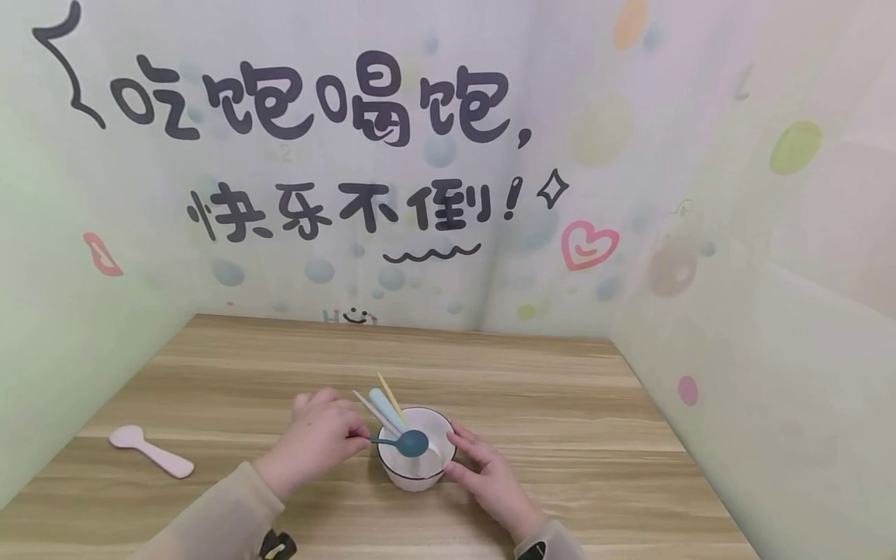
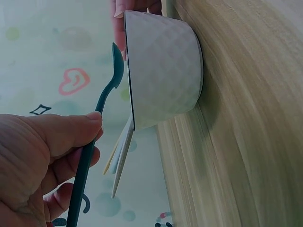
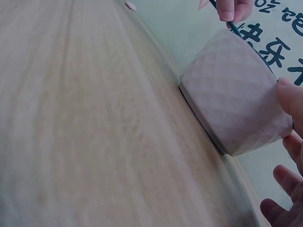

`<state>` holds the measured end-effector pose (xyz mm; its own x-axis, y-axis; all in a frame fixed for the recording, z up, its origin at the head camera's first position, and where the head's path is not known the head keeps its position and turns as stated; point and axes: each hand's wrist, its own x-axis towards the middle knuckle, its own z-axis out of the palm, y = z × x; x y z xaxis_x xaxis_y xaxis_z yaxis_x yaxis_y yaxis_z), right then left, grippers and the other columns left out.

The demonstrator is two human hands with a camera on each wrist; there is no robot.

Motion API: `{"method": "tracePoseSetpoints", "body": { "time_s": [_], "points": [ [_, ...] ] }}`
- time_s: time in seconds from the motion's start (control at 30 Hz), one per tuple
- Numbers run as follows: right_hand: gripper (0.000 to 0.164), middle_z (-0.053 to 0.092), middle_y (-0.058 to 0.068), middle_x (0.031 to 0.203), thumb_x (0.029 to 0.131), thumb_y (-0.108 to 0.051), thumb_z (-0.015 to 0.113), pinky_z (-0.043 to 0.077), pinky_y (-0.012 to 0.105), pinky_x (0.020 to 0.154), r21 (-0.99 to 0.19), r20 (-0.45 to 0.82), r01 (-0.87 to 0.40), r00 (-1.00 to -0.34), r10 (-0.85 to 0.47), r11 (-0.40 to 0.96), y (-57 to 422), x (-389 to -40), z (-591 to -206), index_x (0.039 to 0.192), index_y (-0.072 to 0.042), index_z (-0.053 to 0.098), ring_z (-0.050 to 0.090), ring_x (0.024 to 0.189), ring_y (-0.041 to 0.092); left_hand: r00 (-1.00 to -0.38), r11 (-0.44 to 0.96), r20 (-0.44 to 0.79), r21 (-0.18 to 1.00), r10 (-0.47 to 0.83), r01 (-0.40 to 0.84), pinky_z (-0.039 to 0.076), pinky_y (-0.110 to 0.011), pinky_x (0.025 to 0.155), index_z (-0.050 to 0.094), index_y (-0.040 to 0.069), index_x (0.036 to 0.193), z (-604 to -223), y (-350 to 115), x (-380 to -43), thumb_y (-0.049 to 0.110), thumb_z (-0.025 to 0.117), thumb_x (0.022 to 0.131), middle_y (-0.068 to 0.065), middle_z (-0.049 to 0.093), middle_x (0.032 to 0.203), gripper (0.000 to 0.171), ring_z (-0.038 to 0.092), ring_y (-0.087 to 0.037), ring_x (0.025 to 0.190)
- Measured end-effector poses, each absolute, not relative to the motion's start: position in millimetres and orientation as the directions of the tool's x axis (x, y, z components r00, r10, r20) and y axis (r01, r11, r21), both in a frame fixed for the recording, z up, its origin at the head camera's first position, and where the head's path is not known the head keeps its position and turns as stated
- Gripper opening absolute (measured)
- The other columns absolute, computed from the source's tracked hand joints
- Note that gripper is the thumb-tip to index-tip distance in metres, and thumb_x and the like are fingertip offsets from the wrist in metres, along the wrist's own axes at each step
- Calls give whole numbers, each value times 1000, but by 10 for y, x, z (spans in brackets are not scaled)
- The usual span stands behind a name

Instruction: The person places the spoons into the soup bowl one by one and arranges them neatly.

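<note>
My left hand (image 1: 323,434) pinches a dark teal spoon (image 2: 90,156) by its handle between thumb and fingers. The spoon's head lies over the mouth of a white bowl (image 1: 413,481) with a dark rim and a quilted outer wall. At the bowl's right side, my right hand (image 1: 492,481) grips it, thumb at the near rim and fingers farther round. Leaning out over the bowl's back left rim are a light blue handle (image 1: 383,403), a whitish stick (image 1: 369,404) and a yellow stick (image 1: 388,390). Their lower ends are partly hidden by the teal spoon.
On the left of the wooden table (image 1: 532,389) lies a pale pink spoon (image 1: 155,453). Printed wall panels (image 1: 448,295) with dark lettering and coloured spots stand along the table's back and both sides.
</note>
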<state>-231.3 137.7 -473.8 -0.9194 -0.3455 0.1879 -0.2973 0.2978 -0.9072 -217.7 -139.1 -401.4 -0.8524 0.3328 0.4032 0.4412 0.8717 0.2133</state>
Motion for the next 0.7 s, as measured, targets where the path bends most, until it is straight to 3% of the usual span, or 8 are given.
{"method": "tracePoseSetpoints", "body": {
  "time_s": [0.27, 0.47, 0.7],
  "points": [
    [48, 42, 5, 148, 86, -14, 71, 24, 31, 111, -908, 186, -300, -914, -361, 291, 1436, -2451, -4957, 132, -6, 58, 32, 139, 27, -830, 872, 424, 160, 362, 462, 28, -42, 76, 70, 28, 67, -4024, -1365, -2197, 24, 83, 70, 22, 58, 74, 14, 44, -10, 84],
    [47, 43, 8, 147, 86, -11, 71, 24, 29, 110, -904, 195, -306, -917, -348, 300, 1423, -2454, -4956, 131, -3, 58, 33, 139, 31, -817, 870, 427, 122, 388, 478, 28, -43, 79, 71, 28, 68, -4023, -1360, -2217, 25, 83, 70, 21, 59, 75, 13, 42, -9, 82],
    [47, 43, 8, 147, 87, -11, 70, 23, 38, 112, -901, 186, -299, -921, -341, 314, 1383, -2353, -4785, 131, -1, 57, 32, 139, 30, -807, 869, 420, 79, 415, 488, 29, -42, 79, 72, 27, 70, -4002, -1344, -2238, 26, 83, 71, 18, 62, 78, 11, 43, -11, 84]
  ]
}}
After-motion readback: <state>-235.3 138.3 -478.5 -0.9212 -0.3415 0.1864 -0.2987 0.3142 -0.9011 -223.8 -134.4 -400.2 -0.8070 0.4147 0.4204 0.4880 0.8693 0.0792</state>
